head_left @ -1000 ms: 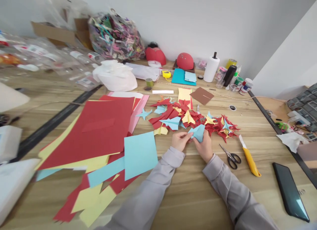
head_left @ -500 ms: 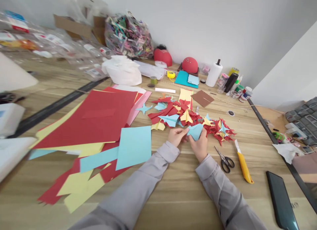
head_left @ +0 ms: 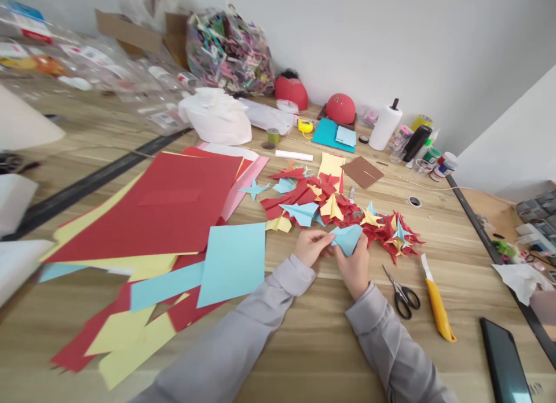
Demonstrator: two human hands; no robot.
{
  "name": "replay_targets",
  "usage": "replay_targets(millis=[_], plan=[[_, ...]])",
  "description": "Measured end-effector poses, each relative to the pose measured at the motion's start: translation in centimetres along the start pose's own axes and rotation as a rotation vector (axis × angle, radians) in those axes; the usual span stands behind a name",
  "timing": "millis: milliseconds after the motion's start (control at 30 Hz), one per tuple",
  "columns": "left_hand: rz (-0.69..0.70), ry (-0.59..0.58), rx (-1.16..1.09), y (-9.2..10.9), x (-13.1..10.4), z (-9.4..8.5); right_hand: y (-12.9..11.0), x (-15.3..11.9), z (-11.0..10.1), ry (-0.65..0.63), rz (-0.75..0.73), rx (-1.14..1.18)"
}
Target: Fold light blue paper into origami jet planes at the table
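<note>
Between my two hands is a partly folded piece of light blue paper [head_left: 346, 238]. My left hand [head_left: 311, 248] pinches its left corner, and my right hand [head_left: 355, 268] grips its lower right side, thumb toward me. Just beyond lies a heap of folded red, yellow and blue paper shapes [head_left: 304, 197], among them a blue paper plane [head_left: 299, 213] and a blue four-pointed star [head_left: 254, 189]. A flat sheet of blue paper [head_left: 234, 264] rests left of my left hand. Some of my fingertips are hidden behind the folded paper.
Large red sheets [head_left: 174, 206] and paper strips spread over the left. Scissors [head_left: 405, 296], a yellow-handled knife [head_left: 439, 310] and a black phone [head_left: 504, 356] lie to the right. Along the back stand a bag of scraps [head_left: 230, 52], red pincushions [head_left: 341, 109] and bottles [head_left: 386, 125].
The camera view has shifted slightly, so the table items appear moved a little. Both hands still hold the blue paper, whose folded flap sits at a slightly different angle.
</note>
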State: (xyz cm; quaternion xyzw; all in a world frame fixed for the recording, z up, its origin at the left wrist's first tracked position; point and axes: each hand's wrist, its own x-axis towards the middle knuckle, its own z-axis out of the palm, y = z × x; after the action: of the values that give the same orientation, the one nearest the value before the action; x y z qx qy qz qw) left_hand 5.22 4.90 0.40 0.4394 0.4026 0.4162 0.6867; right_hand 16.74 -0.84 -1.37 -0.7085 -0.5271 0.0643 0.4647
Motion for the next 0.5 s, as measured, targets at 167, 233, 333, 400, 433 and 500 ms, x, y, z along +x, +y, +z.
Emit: replay_targets(millis=[167,233,333,400,433,500], plan=[[-0.003,-0.058,0.022,0.76,-0.45,-0.15,0.12,-0.37,0.01,0.017,0.026,0.001],[0.026,-0.052,0.032,0.9,-0.66,-0.14,0.08,-0.44,-0.06,0.024,0.064,0.058],[0.066,-0.07,0.056,0.83,-0.81,-0.12,-0.1,-0.52,-0.23,-0.021,0.082,0.238],[0.074,-0.086,0.05,0.61,-0.71,-0.12,-0.22,-0.49,-0.36,-0.016,0.069,0.327],[0.079,-0.078,0.035,0.45,-0.59,-0.13,-0.23,-0.43,-0.42,-0.022,0.064,0.356],[0.072,-0.044,-0.017,0.07,-0.26,-0.16,-0.17,-0.23,-0.5,-0.031,0.054,0.368]])
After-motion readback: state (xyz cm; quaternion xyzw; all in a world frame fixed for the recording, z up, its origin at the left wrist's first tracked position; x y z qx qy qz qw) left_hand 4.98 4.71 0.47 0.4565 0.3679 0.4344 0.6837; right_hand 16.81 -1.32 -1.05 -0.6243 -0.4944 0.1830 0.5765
